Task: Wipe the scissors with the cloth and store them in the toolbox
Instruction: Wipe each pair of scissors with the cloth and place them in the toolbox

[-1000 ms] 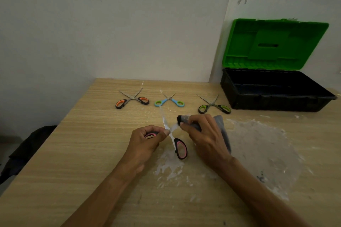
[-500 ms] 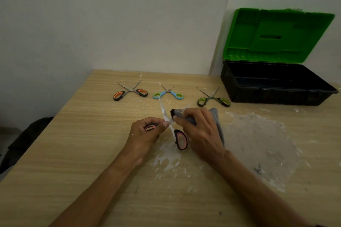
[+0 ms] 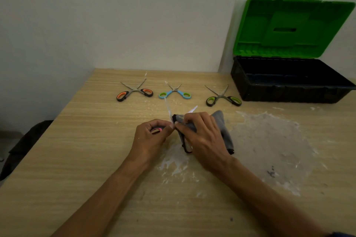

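My left hand [image 3: 152,136] grips one pink-and-black handle of the open pink scissors [image 3: 168,109] at the table's middle. Their blades stick up and away, white with residue. My right hand [image 3: 200,136] holds the grey cloth [image 3: 221,123] bunched against the scissors near the pivot, covering the other handle. Three more open scissors lie in a row behind: orange-handled scissors [image 3: 134,91], blue-handled scissors [image 3: 175,93] and green-handled scissors [image 3: 223,98]. The toolbox [image 3: 289,90], black with its green lid raised, stands open at the back right.
A wide smear of white residue [image 3: 269,140] covers the wooden table [image 3: 77,159] right of my hands and under them. The wall runs close behind the scissors row. A dark object [image 3: 23,146] sits beyond the table's left edge.
My right hand with the cloth has slid along the scissors toward the pivot and now hides the second handle. The left hand keeps its grip.
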Demonstrator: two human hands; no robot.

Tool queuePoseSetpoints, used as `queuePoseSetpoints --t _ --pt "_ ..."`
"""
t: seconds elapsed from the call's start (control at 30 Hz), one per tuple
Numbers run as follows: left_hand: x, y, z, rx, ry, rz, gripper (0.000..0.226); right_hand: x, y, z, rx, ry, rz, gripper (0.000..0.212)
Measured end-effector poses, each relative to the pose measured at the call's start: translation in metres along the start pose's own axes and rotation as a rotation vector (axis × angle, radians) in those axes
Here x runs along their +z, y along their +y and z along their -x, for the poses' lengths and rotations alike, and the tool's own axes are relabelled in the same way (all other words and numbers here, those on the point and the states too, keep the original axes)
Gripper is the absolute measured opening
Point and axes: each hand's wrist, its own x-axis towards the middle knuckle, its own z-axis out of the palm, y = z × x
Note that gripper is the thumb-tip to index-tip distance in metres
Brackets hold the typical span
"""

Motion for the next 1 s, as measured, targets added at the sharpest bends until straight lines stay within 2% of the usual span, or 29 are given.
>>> queuePoseSetpoints --t 0.13,0.23,0.37,0.57,0.63,0.77,0.83,0.93,1.0 --pt "-0.001 0.002 0.001 0.074 0.020 0.000 0.004 0.000 0.006 0.002 0.018 -0.064 0.106 0.039" --pt "0.000 0.002 0.003 0.106 0.040 -0.002 0.002 0.003 0.010 0.000 0.045 -0.017 0.138 0.038" --pt "0.000 0.001 0.004 0.082 0.039 0.010 0.001 0.004 0.028 -0.002 0.097 0.051 0.192 0.030" --pt "0.001 0.003 0.005 0.041 -0.001 0.085 0.003 -0.002 0.052 -0.002 0.207 0.073 0.263 0.042" --pt "0.001 0.004 0.007 0.028 -0.030 0.141 0.006 -0.010 0.060 -0.003 0.290 0.129 0.194 0.036" --pt "0.000 0.009 0.005 -0.022 -0.047 0.213 0.007 -0.025 0.067 -0.003 0.534 0.338 -0.201 0.023" --pt "0.000 0.009 0.004 -0.033 -0.037 0.218 0.005 -0.031 0.064 -0.002 0.627 0.378 -0.299 0.022" --pt "0.000 0.009 0.005 -0.018 -0.021 0.217 0.003 -0.034 0.062 -0.002 0.546 0.260 -0.103 0.019" --pt "0.002 0.007 0.005 -0.003 -0.007 0.194 0.003 -0.035 0.063 -0.005 0.604 0.144 -0.030 0.019"
